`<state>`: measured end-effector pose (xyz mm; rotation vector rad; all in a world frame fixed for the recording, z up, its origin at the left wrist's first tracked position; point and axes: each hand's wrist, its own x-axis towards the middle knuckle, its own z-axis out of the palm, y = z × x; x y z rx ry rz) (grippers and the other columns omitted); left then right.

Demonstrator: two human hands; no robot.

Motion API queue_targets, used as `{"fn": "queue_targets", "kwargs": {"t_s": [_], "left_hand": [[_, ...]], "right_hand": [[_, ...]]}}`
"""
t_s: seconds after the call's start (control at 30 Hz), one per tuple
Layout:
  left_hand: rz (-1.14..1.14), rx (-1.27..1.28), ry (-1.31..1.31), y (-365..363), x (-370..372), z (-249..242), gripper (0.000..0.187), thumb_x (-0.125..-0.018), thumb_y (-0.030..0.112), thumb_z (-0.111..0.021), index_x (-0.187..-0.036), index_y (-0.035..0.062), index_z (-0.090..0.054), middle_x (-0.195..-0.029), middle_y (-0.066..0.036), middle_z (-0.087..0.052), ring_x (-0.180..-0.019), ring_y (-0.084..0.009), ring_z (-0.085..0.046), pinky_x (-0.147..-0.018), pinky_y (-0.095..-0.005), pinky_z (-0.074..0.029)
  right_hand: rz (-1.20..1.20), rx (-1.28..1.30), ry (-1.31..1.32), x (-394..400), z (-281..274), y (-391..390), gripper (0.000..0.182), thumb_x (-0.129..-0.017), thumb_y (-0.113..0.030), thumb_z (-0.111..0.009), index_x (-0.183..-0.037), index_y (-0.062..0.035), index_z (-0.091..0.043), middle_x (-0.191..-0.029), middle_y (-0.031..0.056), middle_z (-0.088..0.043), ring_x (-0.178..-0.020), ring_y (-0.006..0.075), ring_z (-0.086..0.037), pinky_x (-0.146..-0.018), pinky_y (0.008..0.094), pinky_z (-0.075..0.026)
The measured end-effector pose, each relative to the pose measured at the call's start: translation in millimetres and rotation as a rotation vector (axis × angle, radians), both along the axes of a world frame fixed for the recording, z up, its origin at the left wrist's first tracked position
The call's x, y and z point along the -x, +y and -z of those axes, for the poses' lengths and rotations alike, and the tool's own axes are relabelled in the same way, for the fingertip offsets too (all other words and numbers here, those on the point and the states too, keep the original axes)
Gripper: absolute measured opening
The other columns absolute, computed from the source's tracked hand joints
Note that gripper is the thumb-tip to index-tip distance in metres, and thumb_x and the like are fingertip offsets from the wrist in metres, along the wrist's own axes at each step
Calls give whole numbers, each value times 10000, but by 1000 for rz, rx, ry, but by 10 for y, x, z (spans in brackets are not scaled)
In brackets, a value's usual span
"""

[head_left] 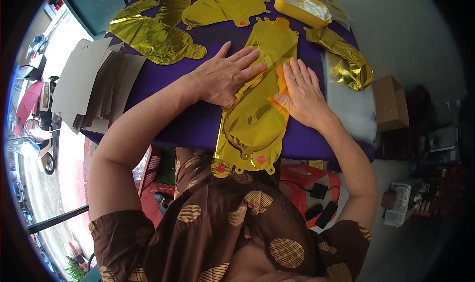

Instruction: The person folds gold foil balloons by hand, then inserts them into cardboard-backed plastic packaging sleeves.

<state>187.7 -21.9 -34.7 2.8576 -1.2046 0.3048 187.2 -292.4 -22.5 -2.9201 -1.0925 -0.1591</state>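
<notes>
Flat gold foil balloons (257, 121) lie stacked lengthwise before me, their near end with small tabs and red dots reaching over the table's front edge. My left hand (230, 74) rests flat on the stack's left side, fingers stretched out and thumb apart. On the right edge, my right hand (304, 94) also lies flat, fingers extended and pointing away from me. Orange-tinted foil shows beside the right fingers. Neither hand is closed round anything. What lies under the palms is hidden.
More flat foil balloons (225, 7) lie at the back, with a crumpled one (346, 57) at right. A yellow tray (292, 7) holds white items. Grey card sheets (84, 79) stand at left; clear plastic sheets (349, 106) and a cardboard box (391, 101) are at right.
</notes>
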Motion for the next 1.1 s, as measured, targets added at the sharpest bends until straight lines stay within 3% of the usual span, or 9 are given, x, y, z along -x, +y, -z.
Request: {"fn": "queue_targets", "kwargs": {"t_s": [0.3, 0.57, 0.67, 0.77, 0.8, 0.9, 0.93, 1.1], "left_hand": [[15, -27, 58, 6, 10, -82, 975, -748, 505, -685, -1537, 94, -284, -1585, -193, -263, -1497, -336, -204, -1158, -640, -188], [7, -23, 80, -2, 17, -111, 1054, -721, 571, -706, -1555, 116, -250, -1606, -197, -206, -1504, -356, -168, -1163, -642, -169], [58, 166, 31, 69, -9, -89, 927, -764, 437, -694, -1524, 82, -300, -1562, -221, -276, -1478, -369, -224, -1168, -578, -234], [62, 531, 377, 186, -52, -212, 829, -835, 331, -684, -1516, 65, -293, -1562, -241, -262, -1460, -382, -262, -1172, -492, -282], [69, 595, 311, 197, -26, -243, 604, -891, 132, -635, -1444, 57, -406, -1475, -229, -381, -1362, -388, -408, -1100, -414, -394], [150, 563, 351, 260, -7, -322, 466, -897, -44, -538, -1346, 77, -518, -1372, -160, -469, -1272, -364, -494, -1036, -402, -440], [172, 624, 297, 205, 57, -329, 395, -852, -107, -534, -1201, 59, -616, -1238, -146, -531, -1167, -338, -548, -969, -393, -471], [216, 390, 233, 205, 139, -346, 326, -741, -98, -598, -1017, 32, -713, -1109, -113, -623, -1082, -304, -572, -937, -374, -479]], "right_hand": [[-31, -25, 19, 248, -4, 161, 905, -949, -630, -445, -1485, 80, -282, -1508, 384, -247, -1450, 477, -202, -1187, 533, -151], [-52, -42, 13, 279, -28, 185, 799, -928, -617, -502, -1522, -109, -335, -1469, 426, -255, -1412, 540, -224, -1170, 561, -184], [-38, -32, 25, 286, -62, 201, 795, -919, -620, -515, -1518, -124, -349, -1471, 428, -252, -1413, 539, -224, -1172, 557, -186], [-36, -33, 36, 286, -64, 194, 799, -914, -626, -517, -1518, -129, -354, -1473, 427, -251, -1415, 536, -224, -1175, 553, -185], [-38, -37, 38, 282, -59, 189, 801, -913, -628, -516, -1518, -130, -354, -1474, 426, -251, -1416, 535, -224, -1176, 551, -185], [-37, -37, 39, 283, -60, 187, 804, -911, -633, -513, -1518, -129, -354, -1476, 421, -256, -1417, 531, -225, -1178, 547, -185], [-34, -36, 41, 283, -65, 191, 805, -911, -633, -514, -1518, -129, -354, -1477, 420, -255, -1418, 530, -225, -1178, 547, -185], [-37, -40, 33, 282, -46, 182, 810, -909, -636, -515, -1518, -127, -354, -1476, 416, -262, -1420, 528, -223, -1178, 546, -185]]}}
